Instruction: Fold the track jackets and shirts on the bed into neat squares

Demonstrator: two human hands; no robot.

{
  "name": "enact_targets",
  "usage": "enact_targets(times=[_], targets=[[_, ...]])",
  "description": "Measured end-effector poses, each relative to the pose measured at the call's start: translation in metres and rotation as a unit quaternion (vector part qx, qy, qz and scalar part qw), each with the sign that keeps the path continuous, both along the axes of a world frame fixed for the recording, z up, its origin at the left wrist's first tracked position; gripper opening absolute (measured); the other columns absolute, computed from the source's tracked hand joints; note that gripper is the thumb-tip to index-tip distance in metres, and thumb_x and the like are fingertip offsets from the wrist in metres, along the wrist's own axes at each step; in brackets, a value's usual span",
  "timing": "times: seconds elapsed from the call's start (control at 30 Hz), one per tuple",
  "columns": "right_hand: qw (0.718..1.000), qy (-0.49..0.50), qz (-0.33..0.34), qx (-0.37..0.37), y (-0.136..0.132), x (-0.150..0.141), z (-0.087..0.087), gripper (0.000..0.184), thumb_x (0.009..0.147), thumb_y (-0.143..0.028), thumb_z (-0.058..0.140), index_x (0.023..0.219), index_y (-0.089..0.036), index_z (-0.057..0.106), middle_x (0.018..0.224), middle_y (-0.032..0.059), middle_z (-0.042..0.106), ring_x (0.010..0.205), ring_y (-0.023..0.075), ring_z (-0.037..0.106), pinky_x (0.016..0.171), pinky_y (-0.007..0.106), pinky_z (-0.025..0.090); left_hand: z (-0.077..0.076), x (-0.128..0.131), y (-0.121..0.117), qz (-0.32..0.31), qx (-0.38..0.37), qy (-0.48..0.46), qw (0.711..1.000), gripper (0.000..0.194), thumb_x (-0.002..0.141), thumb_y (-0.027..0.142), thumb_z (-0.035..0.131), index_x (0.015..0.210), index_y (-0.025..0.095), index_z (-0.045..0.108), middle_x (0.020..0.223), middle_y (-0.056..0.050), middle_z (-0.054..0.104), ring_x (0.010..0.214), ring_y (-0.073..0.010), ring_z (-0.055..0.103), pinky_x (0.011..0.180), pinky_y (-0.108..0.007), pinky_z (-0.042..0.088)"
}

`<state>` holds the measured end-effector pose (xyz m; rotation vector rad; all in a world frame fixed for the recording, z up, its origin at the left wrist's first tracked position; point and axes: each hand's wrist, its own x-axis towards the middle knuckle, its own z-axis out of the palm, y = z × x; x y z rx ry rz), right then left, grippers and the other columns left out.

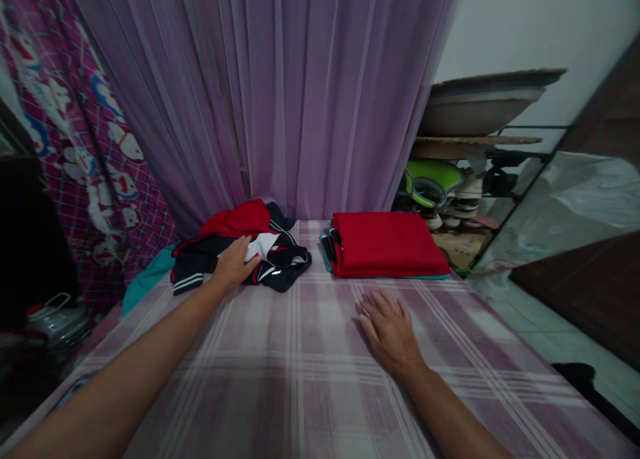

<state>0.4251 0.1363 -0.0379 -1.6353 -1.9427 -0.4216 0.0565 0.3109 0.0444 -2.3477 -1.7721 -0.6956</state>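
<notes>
My left hand [233, 262] reaches to a rumpled navy polo shirt [287, 266] with red and white parts and striped trim. It rests on the near side of the shirt, thumb apart from the fingers; its fingertips lie over the white part. A red cloth part [240, 218] bulges at the back of this pile. My right hand [393, 332] lies palm down on the plaid bedsheet [320, 379], fingers spread, holding nothing. Just beyond it sits a neat stack of folded clothes [387, 246], red on top, with navy and teal edges below.
Purple curtains [300, 99] hang behind the bed's far edge. A teal cloth [147, 279] lies at the left edge, near a clear plastic jug [57, 319]. To the right stands a rack with shoes [465, 206], a green item [435, 179] and a large basin [480, 109].
</notes>
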Motion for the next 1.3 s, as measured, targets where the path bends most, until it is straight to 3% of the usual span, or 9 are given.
enact_targets(times=[0.33,0.5,0.6,0.7,0.87,0.97,1.03,1.13,1.3], targets=[[0.996,0.059,0.035,-0.052,0.002,0.005,0.000,0.033,0.097,-0.035,0.045,0.109,-0.024,0.074,0.133,0.0110,0.064,0.129,0.0287,0.052,0.106,0.049,0.042,0.031,0.026,0.087,0.047,-0.016,0.131,0.990,0.048,0.093,0.024,0.041,0.140,0.021,0.052,0.156,-0.014,0.040,0.148,-0.0340,0.027,0.115,-0.064,0.019],[0.993,0.083,0.036,-0.078,-0.007,-0.002,0.011,0.032,0.098,-0.032,0.045,0.104,-0.022,0.074,0.124,0.0104,0.069,0.119,0.0248,0.060,0.105,0.043,0.043,0.031,0.029,0.100,0.028,-0.019,0.198,0.980,0.034,0.091,0.014,0.042,0.113,0.007,0.068,0.150,-0.015,0.049,0.149,-0.0347,0.021,0.116,-0.065,0.006],[0.990,0.090,0.041,-0.105,-0.008,-0.002,0.015,0.031,0.098,-0.031,0.045,0.102,-0.023,0.075,0.119,0.0091,0.072,0.113,0.0228,0.063,0.103,0.041,0.045,0.033,0.028,0.092,0.043,-0.029,0.152,0.987,0.028,0.088,0.010,0.043,0.090,0.007,0.071,0.130,-0.017,0.065,0.144,-0.0347,0.033,0.119,-0.061,0.009],[0.988,0.101,0.030,-0.115,-0.006,-0.002,0.015,0.032,0.097,-0.030,0.044,0.102,-0.023,0.075,0.117,0.0082,0.073,0.112,0.0221,0.064,0.102,0.039,0.045,0.051,0.017,0.076,0.108,-0.037,0.021,0.993,0.025,0.086,0.018,0.047,0.095,0.009,0.069,0.114,-0.018,0.071,0.128,-0.0365,0.054,0.114,-0.061,0.029],[0.987,0.116,0.019,-0.113,0.000,-0.002,0.017,0.035,0.097,-0.029,0.042,0.102,-0.019,0.075,0.111,0.0096,0.075,0.107,0.0226,0.066,0.099,0.037,0.045,0.124,-0.007,0.038,0.192,0.052,-0.096,0.975,0.046,0.097,0.037,0.031,0.124,0.008,0.056,0.113,-0.005,0.070,0.119,-0.0307,0.060,0.102,-0.050,0.048],[0.986,0.119,0.005,-0.114,0.002,-0.004,0.019,0.035,0.096,-0.028,0.041,0.102,-0.018,0.074,0.108,0.0111,0.075,0.103,0.0229,0.067,0.096,0.036,0.047,0.168,0.001,-0.006,0.097,0.116,-0.158,0.976,0.040,0.095,0.038,0.038,0.118,0.012,0.059,0.107,0.003,0.069,0.110,-0.0202,0.063,0.103,-0.037,0.046],[0.985,0.126,0.004,-0.121,-0.001,-0.005,0.023,0.036,0.095,-0.028,0.040,0.099,-0.018,0.074,0.104,0.0111,0.076,0.099,0.0226,0.068,0.093,0.034,0.048,0.181,0.017,-0.045,-0.001,0.108,-0.141,0.984,0.035,0.092,0.034,0.042,0.110,0.012,0.063,0.103,0.002,0.071,0.102,-0.0168,0.064,0.100,-0.034,0.048],[0.974,0.183,-0.023,-0.129,-0.016,-0.007,0.030,0.040,0.096,-0.032,0.036,0.100,-0.020,0.074,0.103,0.0092,0.076,0.097,0.0224,0.069,0.090,0.033,0.050,0.162,0.045,-0.114,-0.125,0.043,-0.098,0.986,0.028,0.087,0.036,0.047,0.098,0.021,0.068,0.097,0.001,0.074,0.097,-0.0175,0.067,0.095,-0.031,0.050],[0.950,0.281,0.002,-0.138,-0.072,-0.015,0.044,0.043,0.096,-0.039,0.037,0.112,-0.020,0.072,0.115,0.0096,0.074,0.109,0.0236,0.068,0.095,0.036,0.051,0.061,0.086,-0.218,-0.244,-0.077,-0.138,0.957,0.022,0.088,0.036,0.049,0.091,0.032,0.071,0.091,-0.001,0.075,0.089,-0.0219,0.070,0.087,-0.036,0.055]])
